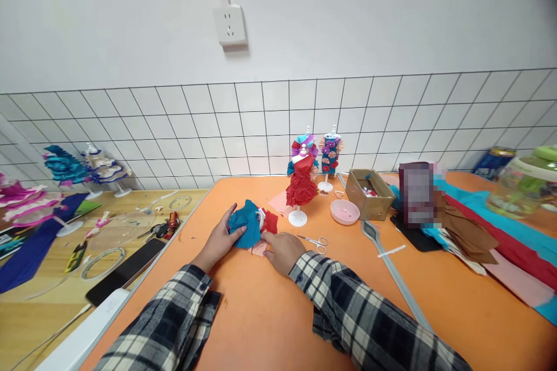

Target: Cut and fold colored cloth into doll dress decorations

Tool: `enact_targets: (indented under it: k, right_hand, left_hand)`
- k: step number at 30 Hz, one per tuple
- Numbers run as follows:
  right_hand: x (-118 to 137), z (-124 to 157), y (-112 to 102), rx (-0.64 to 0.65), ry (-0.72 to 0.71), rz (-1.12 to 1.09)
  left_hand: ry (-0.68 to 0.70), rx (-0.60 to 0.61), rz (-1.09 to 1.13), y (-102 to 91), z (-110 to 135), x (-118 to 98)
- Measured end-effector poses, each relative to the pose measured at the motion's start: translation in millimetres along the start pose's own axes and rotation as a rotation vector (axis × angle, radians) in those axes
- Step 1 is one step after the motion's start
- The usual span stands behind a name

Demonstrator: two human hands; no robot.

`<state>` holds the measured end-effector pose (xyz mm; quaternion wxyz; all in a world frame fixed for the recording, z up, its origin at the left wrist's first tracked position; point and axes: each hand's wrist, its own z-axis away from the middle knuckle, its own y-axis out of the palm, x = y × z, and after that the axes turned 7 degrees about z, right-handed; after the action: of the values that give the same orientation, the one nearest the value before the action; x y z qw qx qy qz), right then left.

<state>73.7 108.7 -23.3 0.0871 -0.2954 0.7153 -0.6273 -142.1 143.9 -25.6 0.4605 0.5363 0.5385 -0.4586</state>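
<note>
Blue sheet [244, 226] was gripped by the left hand [221, 241]; at its four o'clock, the right hand [285, 251], its grip unclear! Light pressure was needed against tearing.

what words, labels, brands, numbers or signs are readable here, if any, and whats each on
No text can be read.
Blue can: any print is too small and blurred.
Dark red rectangular item: its face is pixelated, unreadable.
Yellow-and-black cutter: any marking is too small.
</note>
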Motion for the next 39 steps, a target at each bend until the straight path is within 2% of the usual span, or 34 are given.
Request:
enact_targets:
  k: [5, 8, 10, 12, 14, 17, 21, 24, 26, 28, 30, 33, 36, 37, 39]
  right_hand:
    - [-2, 16, -7, -0.075, 0.057, -0.080]
    - [-4, 33, -17, -0.171, 0.057, -0.156]
    - [-6, 44, -28, -0.343, 0.049, -0.249]
    - [-9, 54, -39, -0.525, 0.066, -0.329]
    - [-11, 60, -48, -0.593, 0.093, -0.371]
    - [-11, 62, -50, -0.529, 0.107, -0.404]
    - [-6, 59, -37, -0.399, 0.159, -0.441]
    - [-1, 57, -28, -0.370, 0.181, -0.563]
    - [0, 57, -28, -0.382, 0.182, -0.763]
    - [-6, 59, -31, -0.364, 0.217, -0.993]
    - [-20, 64, -36, -0.295, 0.270, -1.113]
    - [-61, 76, -46, -0.204, 0.292, -0.949]
    - [-115, 96, -53, -0.256, 0.313, -0.516]
    - [-131, 103, -55, -0.266, 0.350, -0.377]
    - [-156, 116, -56, -0.195, 0.449, -0.199]
  left_hand:
    - [0.060, -0.146, 0.088, -1.2, 5, -17]
    - [0.093, -0.090, 0.087, 6.4, 17, -33]
    - [0.129, 0.042, 0.042, 16.6, 30, -44]
    - [0.069, 0.310, -0.036, 29.0, 44, -53]
    - [-0.008, 0.567, -0.133, 41.4, 58, -56]
    - [0.010, 0.756, -0.259, 56.0, 74, -54]
    - [-0.039, 0.900, -0.298, 65.7, 82, -47]
    - [-0.038, 0.922, -0.289, 69.1, 84, -43]
    - [-0.037, 0.921, -0.227, 71.0, 85, -40]
    - [-0.042, 0.909, -0.174, 72.4, 86, -37]
    - [-0.041, 0.874, -0.188, 72.8, 87, -36]
    - [0.064, 0.818, -0.363, 72.0, 86, -38]
    - [0.325, 0.779, -0.628, 72.8, 84, -42]
    - [0.408, 0.779, -0.698, 74.0, 84, -42]
    - [0.508, 0.858, -0.767, 78.0, 83, -40]
